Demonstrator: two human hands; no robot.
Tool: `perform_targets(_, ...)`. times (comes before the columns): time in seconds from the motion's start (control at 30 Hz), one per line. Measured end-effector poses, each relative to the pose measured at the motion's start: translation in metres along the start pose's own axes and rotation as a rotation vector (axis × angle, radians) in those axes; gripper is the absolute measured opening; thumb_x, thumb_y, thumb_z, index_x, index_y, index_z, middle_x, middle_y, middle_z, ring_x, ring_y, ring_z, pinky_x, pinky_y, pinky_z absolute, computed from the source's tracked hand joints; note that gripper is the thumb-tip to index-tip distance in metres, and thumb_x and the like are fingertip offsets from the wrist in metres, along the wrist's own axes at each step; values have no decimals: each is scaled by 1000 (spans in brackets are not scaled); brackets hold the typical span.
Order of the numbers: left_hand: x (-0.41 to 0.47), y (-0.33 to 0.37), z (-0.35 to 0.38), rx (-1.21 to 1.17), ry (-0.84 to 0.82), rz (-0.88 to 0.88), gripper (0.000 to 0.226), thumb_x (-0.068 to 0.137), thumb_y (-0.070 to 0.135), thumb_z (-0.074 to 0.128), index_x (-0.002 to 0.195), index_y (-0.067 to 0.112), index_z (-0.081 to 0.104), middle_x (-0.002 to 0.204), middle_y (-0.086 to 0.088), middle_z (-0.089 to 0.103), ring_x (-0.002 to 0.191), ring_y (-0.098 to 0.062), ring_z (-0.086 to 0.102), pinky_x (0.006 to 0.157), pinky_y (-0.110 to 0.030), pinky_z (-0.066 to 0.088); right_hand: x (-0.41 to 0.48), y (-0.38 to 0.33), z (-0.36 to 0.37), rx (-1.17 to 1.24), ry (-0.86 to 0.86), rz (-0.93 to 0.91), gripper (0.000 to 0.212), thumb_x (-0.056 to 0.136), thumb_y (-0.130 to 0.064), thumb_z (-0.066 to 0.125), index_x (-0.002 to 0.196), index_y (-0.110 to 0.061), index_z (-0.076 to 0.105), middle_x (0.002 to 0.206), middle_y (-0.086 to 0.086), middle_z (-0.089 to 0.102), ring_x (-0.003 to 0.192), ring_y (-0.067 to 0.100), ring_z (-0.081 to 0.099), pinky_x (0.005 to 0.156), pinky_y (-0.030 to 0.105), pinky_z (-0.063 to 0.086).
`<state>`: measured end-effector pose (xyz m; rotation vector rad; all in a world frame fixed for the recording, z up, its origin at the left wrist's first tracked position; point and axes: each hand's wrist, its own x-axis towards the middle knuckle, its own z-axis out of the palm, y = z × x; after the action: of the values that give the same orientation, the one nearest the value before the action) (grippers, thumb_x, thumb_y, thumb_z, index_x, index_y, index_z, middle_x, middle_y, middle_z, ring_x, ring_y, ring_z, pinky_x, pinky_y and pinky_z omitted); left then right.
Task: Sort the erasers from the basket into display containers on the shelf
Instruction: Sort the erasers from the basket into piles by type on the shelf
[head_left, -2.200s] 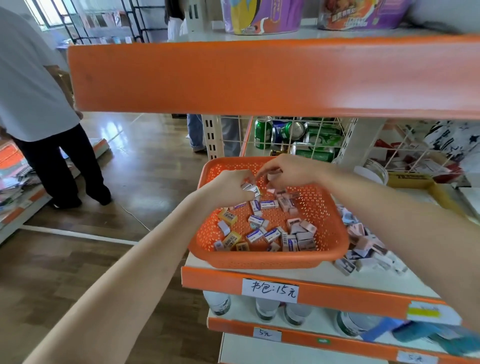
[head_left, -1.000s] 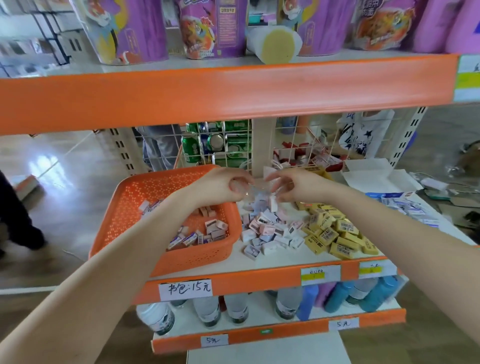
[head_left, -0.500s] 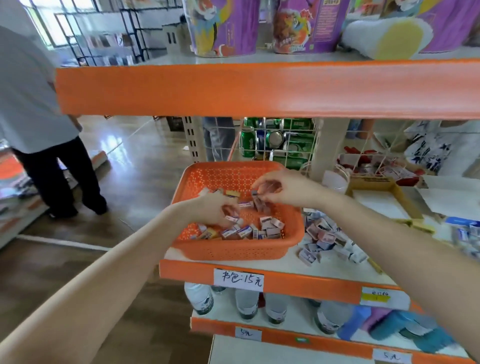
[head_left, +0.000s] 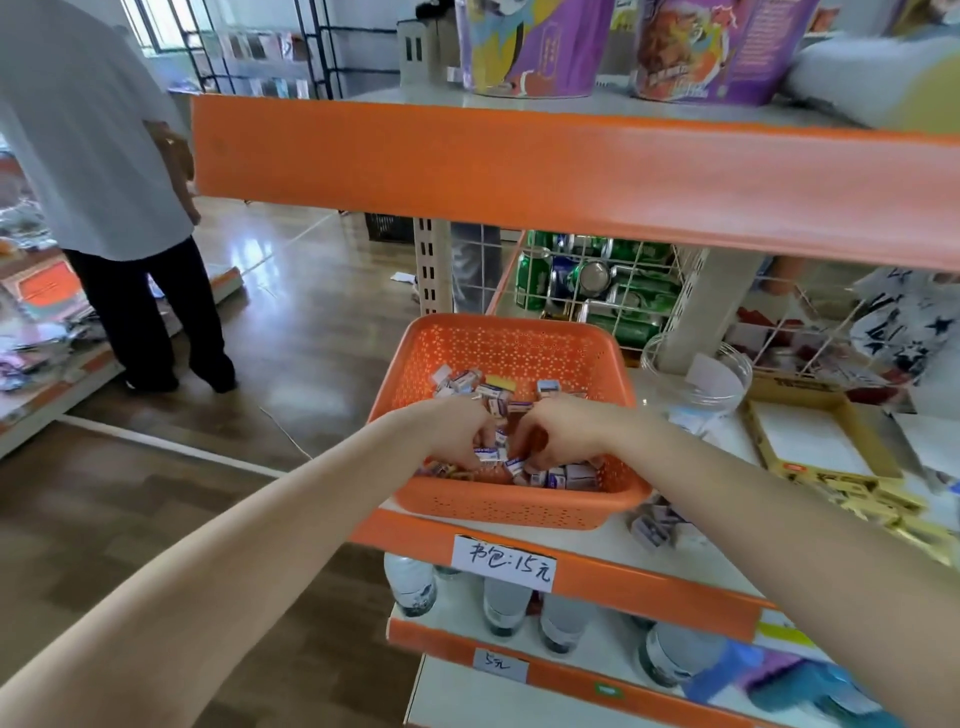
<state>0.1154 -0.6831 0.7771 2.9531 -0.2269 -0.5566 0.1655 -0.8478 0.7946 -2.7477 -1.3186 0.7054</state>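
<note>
An orange perforated basket sits on the white shelf, holding several small boxed erasers. Both my hands are down inside it, side by side. My left hand has its fingers curled into the eraser pile and pinches small white and blue erasers. My right hand is curled the same way, its fingers closed on erasers. A few more erasers lie loose on the shelf just right of the basket. A yellow cardboard display box and a clear round bowl stand to the right.
The orange upper shelf edge hangs low over the basket. A wire rack of green cans stands behind. Water bottles fill the lower shelf. A person in a white shirt stands on the wooden floor at left.
Both hands went deeper into the basket and closed on erasers; half a second ago the right hand hovered above the pile. The view shifted slightly left.
</note>
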Motion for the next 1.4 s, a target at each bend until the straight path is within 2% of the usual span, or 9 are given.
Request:
perform_targets(0.17,1,0,-3,-38,7,-35,35,82,15,67,116,18,60,117,3,59,105,-17,57,92,-33,49,6,0,7,32,17,12,37,81,-29,70,117,-24,65,117,-6,64,102,15,59,92,30,47)
perform_targets(0.57,0,-6,-16,-222,192,-82,31,83,24,65,113,21,58,113,2,58,94,-13,56,80,-28,50,3,4,1,-47,137,34,23,86,-27,64,106,-15,60,97,1,60,82,17,54,65,24,39)
perform_targets(0.67,-9,-4,-27,-309,282,-71,24,83,23,64,106,23,59,101,7,57,85,-11,61,73,-28,55,-14,7,-13,15,249,11,19,85,-22,63,101,-14,58,94,0,61,81,15,56,62,22,42)
perform_targets(0.8,-15,10,-46,-316,380,-45,18,83,25,64,99,26,58,81,13,55,69,-1,52,56,-14,40,-53,23,-34,188,366,19,24,83,-18,63,106,-17,56,100,0,61,87,16,58,74,30,51)
perform_targets(1.0,3,80,-63,-384,389,131,21,85,22,61,105,22,55,93,8,57,70,-4,54,54,-10,42,-115,73,-29,290,544,160,25,80,-16,66,101,-24,57,98,2,64,86,19,60,78,35,52)
perform_targets(1.07,13,109,-64,-352,374,195,24,83,31,60,106,22,56,99,4,61,80,-8,58,64,-16,48,-137,89,-18,296,566,215,29,79,-17,67,107,-20,58,103,2,64,91,19,60,81,36,51)
perform_targets(1.17,25,152,-64,-294,355,261,49,70,47,52,107,15,58,98,-1,63,84,-18,59,72,-30,50,-175,111,-1,308,627,272,30,78,-15,68,107,-13,61,102,2,63,91,19,59,80,29,48)
perform_targets(1.3,49,206,-50,-262,398,374,30,75,22,67,102,11,61,97,-4,64,86,-20,59,75,-29,47,-228,145,24,328,680,343,22,77,-10,69,96,-18,61,89,-6,60,82,11,55,64,8,39)
perform_targets(1.4,58,250,-34,-301,305,430,25,76,14,70,98,19,60,83,10,59,73,-8,55,62,-12,40,-266,171,46,347,701,409,19,78,-11,70,96,-12,62,91,-1,61,83,14,56,64,10,39)
